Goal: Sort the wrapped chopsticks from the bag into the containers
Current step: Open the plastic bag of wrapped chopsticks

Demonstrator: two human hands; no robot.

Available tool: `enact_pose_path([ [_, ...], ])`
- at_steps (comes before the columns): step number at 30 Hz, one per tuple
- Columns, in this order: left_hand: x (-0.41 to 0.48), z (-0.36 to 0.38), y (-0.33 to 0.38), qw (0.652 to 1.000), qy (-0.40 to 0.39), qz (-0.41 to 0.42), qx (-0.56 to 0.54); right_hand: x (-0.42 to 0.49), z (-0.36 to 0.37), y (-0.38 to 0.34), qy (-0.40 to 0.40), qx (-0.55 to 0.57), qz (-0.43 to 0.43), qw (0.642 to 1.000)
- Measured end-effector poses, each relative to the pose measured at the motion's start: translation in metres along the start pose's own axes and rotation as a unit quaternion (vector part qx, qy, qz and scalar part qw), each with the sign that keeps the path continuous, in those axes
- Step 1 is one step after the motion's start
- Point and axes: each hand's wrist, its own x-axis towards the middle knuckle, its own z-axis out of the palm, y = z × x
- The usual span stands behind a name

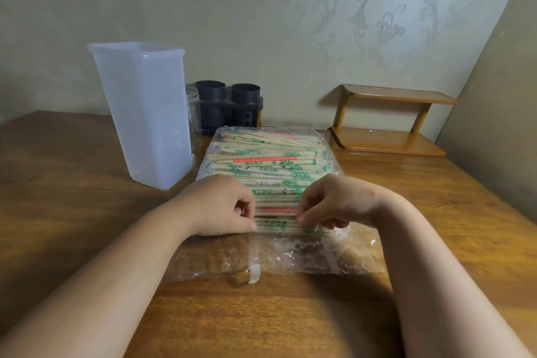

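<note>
A clear plastic bag (290, 261) lies on the wooden table, packed with wrapped chopsticks (267, 166) in green- and red-printed sleeves. Its near, empty end is crumpled flat toward me. My left hand (220, 206) and my right hand (334, 203) sit on the near edge of the pile, fingers curled, each pinching the plastic or the wrapped chopsticks there. A tall translucent plastic container (145, 113) stands left of the bag. Behind it are a clear jar (194, 113) and a black two-cup holder (229, 104).
A small two-level wooden shelf (389, 122) stands at the back right against the wallpapered wall. The table edge runs along the right side, next to a second wall. Bare wood table (58, 183) lies to the left and in front of the bag.
</note>
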Motion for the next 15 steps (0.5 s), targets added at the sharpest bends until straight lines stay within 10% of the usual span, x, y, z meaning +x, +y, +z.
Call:
enact_pose_path([
  [15,0.009,0.023,0.011,0.992,0.035,0.121,0.022,-0.009,-0.002,0.000,0.020,-0.159,0.139,0.977],
])
